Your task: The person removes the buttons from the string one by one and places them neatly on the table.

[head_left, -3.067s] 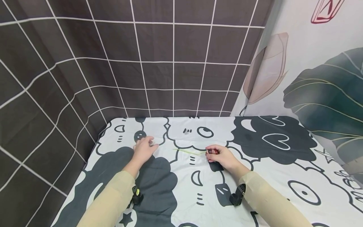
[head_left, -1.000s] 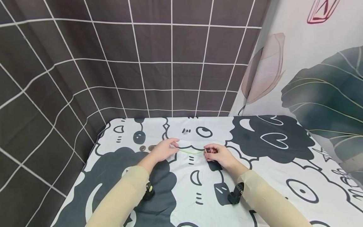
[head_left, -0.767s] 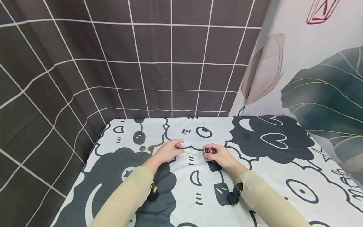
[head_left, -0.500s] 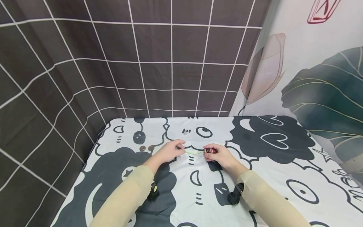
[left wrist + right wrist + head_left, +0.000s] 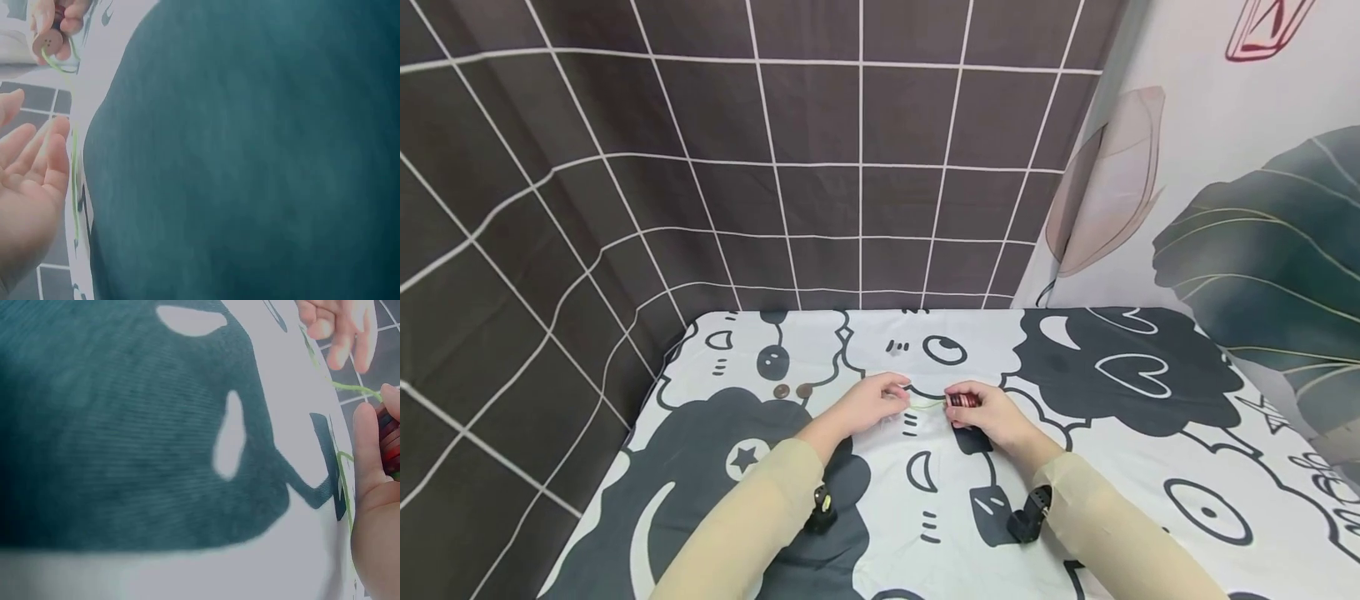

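In the head view my right hand (image 5: 996, 412) grips a stack of dark red and striped buttons (image 5: 964, 402) between thumb and fingers. A brown button (image 5: 48, 42) with small holes faces out at the end of the stack in the left wrist view. Thin yellow-green string (image 5: 928, 406) runs out of it towards my left hand (image 5: 874, 400). In the left wrist view that hand (image 5: 31, 187) has loosely bent fingers, the thumb apart from them, and the string (image 5: 75, 187) passes beside the fingertips. More string (image 5: 345, 456) hangs near the right thumb in the right wrist view.
Two loose brown buttons, one (image 5: 781, 391) left of the other (image 5: 805, 390), lie on the patterned cloth (image 5: 895, 500). A dark gridded curtain (image 5: 820, 200) stands behind and to the left. A leaf-patterned curtain (image 5: 1217, 183) hangs at the right.
My left hand has moved right along the string, close to the right hand, leaving the two loose brown buttons in sight. The right hand keeps its hold on the button stack, nearly still.
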`<action>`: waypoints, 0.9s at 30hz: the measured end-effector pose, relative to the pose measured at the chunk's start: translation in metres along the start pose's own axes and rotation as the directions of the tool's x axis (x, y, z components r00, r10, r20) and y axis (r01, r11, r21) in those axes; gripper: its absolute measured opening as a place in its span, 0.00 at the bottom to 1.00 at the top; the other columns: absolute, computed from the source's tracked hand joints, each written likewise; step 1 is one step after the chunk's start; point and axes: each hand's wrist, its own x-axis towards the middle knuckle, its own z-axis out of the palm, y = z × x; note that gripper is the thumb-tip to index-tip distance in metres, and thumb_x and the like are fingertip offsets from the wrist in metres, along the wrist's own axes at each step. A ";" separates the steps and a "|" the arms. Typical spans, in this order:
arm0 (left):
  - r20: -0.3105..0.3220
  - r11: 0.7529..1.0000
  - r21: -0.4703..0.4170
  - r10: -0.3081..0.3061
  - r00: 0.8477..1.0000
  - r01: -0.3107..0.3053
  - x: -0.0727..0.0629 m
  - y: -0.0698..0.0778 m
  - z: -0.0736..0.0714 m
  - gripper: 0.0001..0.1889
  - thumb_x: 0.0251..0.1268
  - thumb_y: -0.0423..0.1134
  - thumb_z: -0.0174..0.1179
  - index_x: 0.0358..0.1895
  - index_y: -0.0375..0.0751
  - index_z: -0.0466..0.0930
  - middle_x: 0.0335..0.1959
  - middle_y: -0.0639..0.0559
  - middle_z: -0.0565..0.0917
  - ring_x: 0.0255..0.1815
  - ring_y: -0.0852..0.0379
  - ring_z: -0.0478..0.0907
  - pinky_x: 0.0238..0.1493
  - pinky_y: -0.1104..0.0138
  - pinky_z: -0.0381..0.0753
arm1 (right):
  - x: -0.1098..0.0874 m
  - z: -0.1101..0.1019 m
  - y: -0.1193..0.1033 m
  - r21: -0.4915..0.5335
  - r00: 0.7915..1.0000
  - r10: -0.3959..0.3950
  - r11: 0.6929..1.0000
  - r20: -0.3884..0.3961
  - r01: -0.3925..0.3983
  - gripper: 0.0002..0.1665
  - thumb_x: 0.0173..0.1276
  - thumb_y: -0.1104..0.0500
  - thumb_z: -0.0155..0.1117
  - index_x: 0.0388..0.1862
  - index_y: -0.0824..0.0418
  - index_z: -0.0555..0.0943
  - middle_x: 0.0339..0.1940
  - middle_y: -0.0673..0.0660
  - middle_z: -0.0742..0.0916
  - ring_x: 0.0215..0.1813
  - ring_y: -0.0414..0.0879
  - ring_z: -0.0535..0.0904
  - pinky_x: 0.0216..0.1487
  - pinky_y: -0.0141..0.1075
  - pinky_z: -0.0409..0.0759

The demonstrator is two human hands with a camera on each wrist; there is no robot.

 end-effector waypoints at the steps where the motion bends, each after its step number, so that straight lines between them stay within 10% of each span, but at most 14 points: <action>1: 0.001 1.000 -0.008 -0.001 1.000 0.001 0.001 0.001 0.001 0.22 0.64 0.39 0.59 0.61 0.39 0.72 0.45 0.51 0.82 0.37 0.60 0.79 0.38 0.68 0.78 | 0.000 0.000 0.000 -0.005 1.000 -0.004 1.000 0.001 0.004 0.24 0.57 0.67 0.68 0.51 0.77 0.74 0.35 0.59 0.83 0.30 0.42 0.81 0.34 0.32 0.81; 27: 0.060 0.984 -0.177 0.004 0.998 0.007 0.011 0.015 0.032 0.19 0.63 0.40 0.60 0.57 0.37 0.75 0.36 0.52 0.83 0.33 0.58 0.81 0.37 0.68 0.80 | -0.013 0.006 -0.035 -0.146 0.999 0.016 0.989 0.041 -0.009 0.21 0.57 0.67 0.66 0.49 0.74 0.77 0.36 0.58 0.84 0.36 0.44 0.78 0.39 0.30 0.76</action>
